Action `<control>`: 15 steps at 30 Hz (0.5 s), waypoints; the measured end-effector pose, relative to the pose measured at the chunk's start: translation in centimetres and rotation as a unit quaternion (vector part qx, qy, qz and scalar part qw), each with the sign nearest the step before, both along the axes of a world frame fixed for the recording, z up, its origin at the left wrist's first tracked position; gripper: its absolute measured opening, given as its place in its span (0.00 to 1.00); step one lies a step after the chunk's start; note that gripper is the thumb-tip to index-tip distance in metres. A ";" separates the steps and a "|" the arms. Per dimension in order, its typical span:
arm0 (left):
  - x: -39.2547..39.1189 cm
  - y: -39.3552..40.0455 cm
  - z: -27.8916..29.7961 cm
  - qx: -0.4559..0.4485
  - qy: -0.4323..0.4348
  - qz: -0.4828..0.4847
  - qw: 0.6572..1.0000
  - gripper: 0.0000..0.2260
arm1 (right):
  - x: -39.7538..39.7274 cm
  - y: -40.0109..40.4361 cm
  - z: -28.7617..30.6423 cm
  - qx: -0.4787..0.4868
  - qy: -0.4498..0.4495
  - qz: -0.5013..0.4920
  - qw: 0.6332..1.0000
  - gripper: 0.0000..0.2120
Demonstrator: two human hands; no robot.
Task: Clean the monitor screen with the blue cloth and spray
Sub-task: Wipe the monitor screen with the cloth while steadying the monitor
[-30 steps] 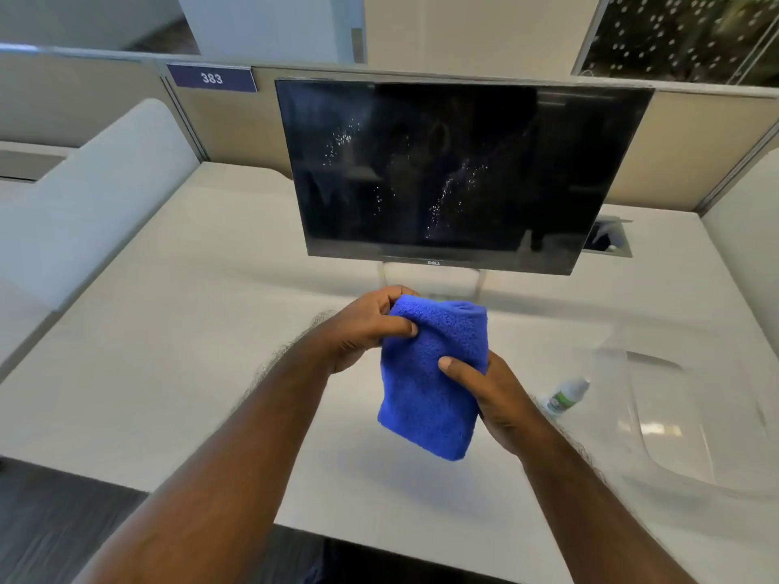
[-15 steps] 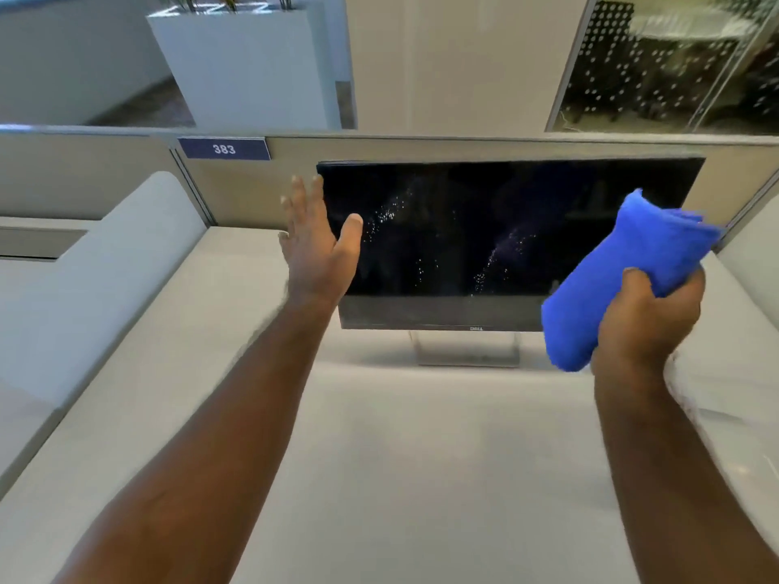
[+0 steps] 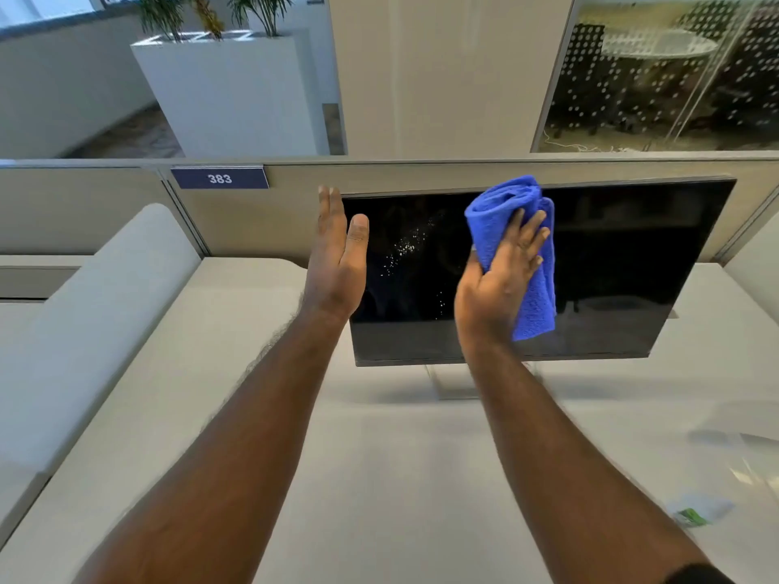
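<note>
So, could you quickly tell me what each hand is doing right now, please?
Left hand: open, flat, empty, at the black monitor's left edge.
Right hand: closed on the folded blue microfibre cloth.

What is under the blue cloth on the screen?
The blue cloth, pressed by the right hand, covers part of the dark screen. Droplets show beside it; any beneath are hidden.
</note>
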State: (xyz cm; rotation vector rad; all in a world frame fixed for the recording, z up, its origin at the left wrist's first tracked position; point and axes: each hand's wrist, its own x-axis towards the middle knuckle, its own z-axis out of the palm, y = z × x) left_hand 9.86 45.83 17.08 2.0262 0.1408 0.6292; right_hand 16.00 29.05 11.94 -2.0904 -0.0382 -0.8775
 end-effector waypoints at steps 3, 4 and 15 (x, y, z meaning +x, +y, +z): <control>-0.1 0.3 0.2 -0.017 -0.010 -0.012 1.000 0.29 | -0.4 3.1 -0.4 -0.065 -0.019 0.018 0.998 0.32; -0.2 0.4 0.3 -0.026 -0.014 -0.016 0.999 0.29 | -0.5 4.0 -0.5 -0.092 -0.026 0.026 0.995 0.32; -0.4 1.5 0.4 -0.092 -0.035 -0.036 0.994 0.29 | -2.6 5.9 -6.4 -0.354 -0.128 0.151 0.914 0.30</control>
